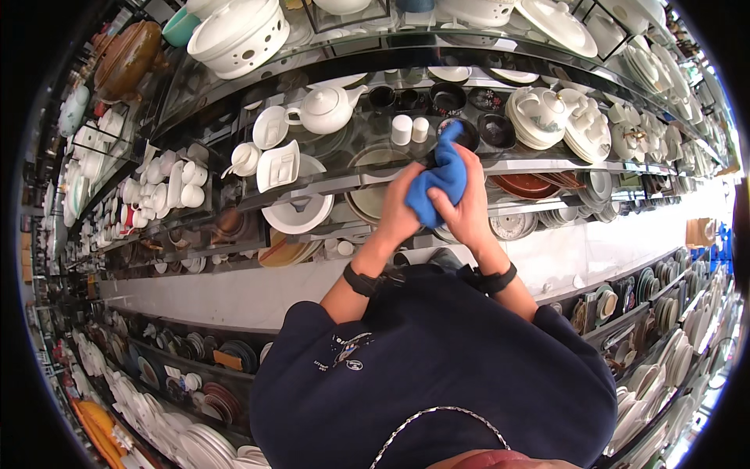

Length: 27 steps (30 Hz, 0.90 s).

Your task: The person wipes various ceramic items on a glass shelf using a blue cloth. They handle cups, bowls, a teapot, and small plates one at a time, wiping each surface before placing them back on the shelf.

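Note:
A blue cloth (436,187) is bunched between my two hands, in front of a glass shelf of crockery. My left hand (467,199) grips its right side, thumb laid across it. At the cloth's other side is my right hand (401,205), its fingers mostly hidden behind the cloth. Whether a dish is inside the cloth cannot be told. Just beyond the cloth's upper end sits a black bowl (463,138), partly covered by it. Two small white shakers (402,130) stand to the left of that bowl, and a white teapot (327,109) is farther left.
White wavy dishes (278,166) sit near the shelf edge (328,184) at left. Stacked plates with a gold-trimmed teapot (542,111) stand to the right. White casseroles (237,38) fill the shelf above. Racks of plates (220,404) line the aisle behind me.

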### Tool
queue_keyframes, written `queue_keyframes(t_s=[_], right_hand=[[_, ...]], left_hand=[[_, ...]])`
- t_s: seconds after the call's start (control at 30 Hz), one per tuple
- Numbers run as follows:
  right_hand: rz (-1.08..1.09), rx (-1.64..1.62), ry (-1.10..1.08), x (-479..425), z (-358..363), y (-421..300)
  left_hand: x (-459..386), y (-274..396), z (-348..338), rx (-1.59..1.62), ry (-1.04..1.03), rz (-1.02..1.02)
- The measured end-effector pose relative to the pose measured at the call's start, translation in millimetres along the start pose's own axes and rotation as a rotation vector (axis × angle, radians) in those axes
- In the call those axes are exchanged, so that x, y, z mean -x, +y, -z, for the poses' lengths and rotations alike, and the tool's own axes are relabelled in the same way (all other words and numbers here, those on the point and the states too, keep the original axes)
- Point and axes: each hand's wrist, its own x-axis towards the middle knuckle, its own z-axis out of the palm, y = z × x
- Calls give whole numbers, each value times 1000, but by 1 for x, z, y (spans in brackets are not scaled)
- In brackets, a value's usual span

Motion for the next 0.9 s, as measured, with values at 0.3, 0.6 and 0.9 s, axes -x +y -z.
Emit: queue_keyframes(t_s=[0.3,0.6,0.9], right_hand=[[-714,-1079,-88,9,17,21],[-928,-1470,-240,30,38,15],[-1095,-1418,-415,38,36,-12]], left_hand=[[27,39,13,471,-269,324],[61,73,22,1176,-152,399],[72,77,17,429,-290,532]])
